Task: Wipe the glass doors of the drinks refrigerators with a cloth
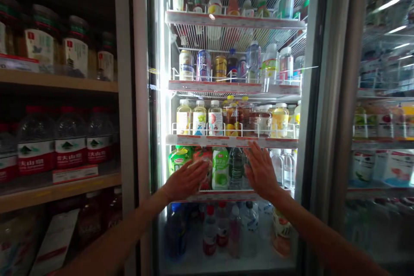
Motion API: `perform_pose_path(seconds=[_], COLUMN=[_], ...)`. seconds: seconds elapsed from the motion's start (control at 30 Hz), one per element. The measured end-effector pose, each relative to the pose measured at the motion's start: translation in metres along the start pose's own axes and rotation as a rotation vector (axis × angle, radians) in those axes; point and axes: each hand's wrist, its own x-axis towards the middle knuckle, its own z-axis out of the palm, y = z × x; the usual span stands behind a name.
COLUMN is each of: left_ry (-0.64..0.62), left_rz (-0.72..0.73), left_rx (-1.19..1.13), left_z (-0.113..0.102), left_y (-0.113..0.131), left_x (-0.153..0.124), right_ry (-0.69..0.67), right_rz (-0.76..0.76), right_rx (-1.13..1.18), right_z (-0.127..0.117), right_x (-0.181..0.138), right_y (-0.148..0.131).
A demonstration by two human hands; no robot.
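Before the lit drinks cooler (207, 141), the right hand (262, 172) has its grip spread open, holding nothing visible; whether the left hand (187, 177) grips anything, I cannot tell. Between them stands a green-and-white bottle (220, 168).

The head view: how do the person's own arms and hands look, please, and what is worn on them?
The left arm and right arm are slim, and no sleeve shows on either within the picture. The left hand and right hand wear no gloves. No watch or bracelet is visible; blur hides finer details.
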Motion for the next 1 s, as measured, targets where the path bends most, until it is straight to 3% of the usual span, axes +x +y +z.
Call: perform_pose_path(seconds=[0.07,0.17,0.2,0.23,0.33,0.4,0.43,0.53,0.6,0.63,0.77,0.8,0.83,0.97,1.0], left_ry=[0.022,0.158,0.185,0.19,0.107,0.066,0.066,0.157,0.174,0.151,0.026,0.013,0.009,0.09,0.099], left_rz=[-0.138,-0.556,-0.583,-0.525,-0.112,0.02,-0.008,-0.361,-0.483,-0.436,0.036,0.079,0.062,-0.267,-0.282], left_rx=[0.026,0.117,0.124,0.112,0.025,-0.006,-0.001,0.065,0.08,0.066,-0.018,-0.024,-0.024,-0.003,-0.006], left_z=[-0.004,-0.007,-0.006,-0.004,0.003,0.006,0.006,0.008,0.013,0.016,0.027,0.027,0.027,0.026,0.028], left_y=[-0.013,-0.037,-0.037,-0.031,0.001,0.01,0.008,-0.01,-0.009,-0.002,0.039,0.042,0.04,0.022,0.025], left_x=[0.009,0.029,0.034,0.038,0.046,0.052,0.058,0.08,0.092,0.096,0.104,0.11,0.117,0.152,0.157], right_ry=[0.02,0.047,0.039,0.023,-0.036,-0.04,-0.033,-0.011,-0.007,-0.005,-0.01,-0.005,0.003,0.01,0.002], right_rz=[0.024,0.054,0.049,0.034,-0.007,0.015,0.037,0.096,0.105,0.106,0.118,0.129,0.143,0.187,0.185], right_rx=[-0.01,-0.02,-0.022,-0.022,-0.02,-0.027,-0.033,-0.043,-0.04,-0.041,-0.059,-0.071,-0.084,-0.129,-0.131], right_z=[-0.001,-0.003,-0.003,-0.002,0.003,0.005,0.005,0.001,-0.002,-0.003,-0.007,-0.009,-0.011,-0.021,-0.022], right_x=[0.0,-0.001,-0.003,-0.005,-0.012,-0.013,-0.013,-0.011,-0.014,-0.017,-0.033,-0.036,-0.039,-0.045,-0.047], right_y=[0.003,0.009,0.009,0.008,0.001,-0.001,-0.001,0.005,0.011,0.013,0.025,0.029,0.034,0.053,0.056])
